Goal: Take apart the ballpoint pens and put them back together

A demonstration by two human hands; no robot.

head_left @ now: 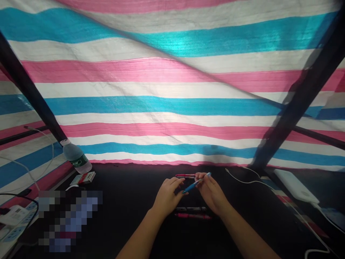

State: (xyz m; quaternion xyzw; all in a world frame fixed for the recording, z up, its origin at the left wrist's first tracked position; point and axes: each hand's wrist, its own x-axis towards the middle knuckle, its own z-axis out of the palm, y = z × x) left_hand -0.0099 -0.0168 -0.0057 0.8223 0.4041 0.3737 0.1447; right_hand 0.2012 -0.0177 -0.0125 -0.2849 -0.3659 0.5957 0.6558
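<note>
A blue pen (191, 187) is tilted above the dark table, its upper end raised to the right. My right hand (211, 190) pinches it near that upper end, fingers closed round the barrel. Close by its lower tip is my left hand (167, 196), thumb and fingers apart; the thumb seems to touch the tip. Behind the hands lies a red pen (184, 175), partly hidden by fingers. Nearer to me, a dark pen with a clear-looking part (190, 209) and a pinkish-red pen (193, 216) lie side by side across the table.
At the left stand a water bottle (77, 157) and a small box (84, 178), near a power strip (20, 225) with cables. A blurred patch covers part of that side. On the right are a white power bank (296, 187) and white cables. Striped sheeting (161, 106) hangs behind.
</note>
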